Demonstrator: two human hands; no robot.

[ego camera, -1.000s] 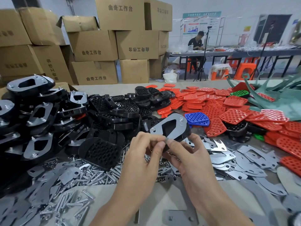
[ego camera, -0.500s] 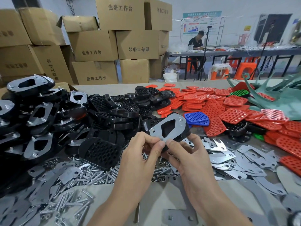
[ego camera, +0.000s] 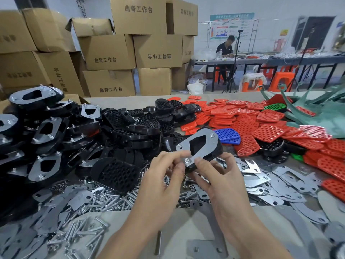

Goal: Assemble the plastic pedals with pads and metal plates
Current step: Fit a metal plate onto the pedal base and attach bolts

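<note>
I hold a black plastic pedal (ego camera: 217, 149) above the table with a grey metal plate (ego camera: 202, 136) on top of it, tilted up and away from me. My right hand (ego camera: 219, 176) grips the pedal's near end from below and the right. My left hand (ego camera: 164, 176) pinches at the nut (ego camera: 187, 160) on the plate's near corner with thumb and fingertips. Two more nuts sit on the plate's other corners. The pedal's underside is hidden.
Finished black pedals with plates (ego camera: 44, 128) pile up at the left. Bare black pedals (ego camera: 130, 126) lie in the middle, red pads (ego camera: 261, 126) and a blue pad (ego camera: 228, 135) to the right. Loose plates (ego camera: 270, 184) and bolts (ego camera: 104, 199) cover the near table. Boxes (ego camera: 130, 53) stand behind.
The pedal has tipped slightly and dropped a little toward me. My left fingers have shifted at the near nut; both hands stay in nearly the same place.
</note>
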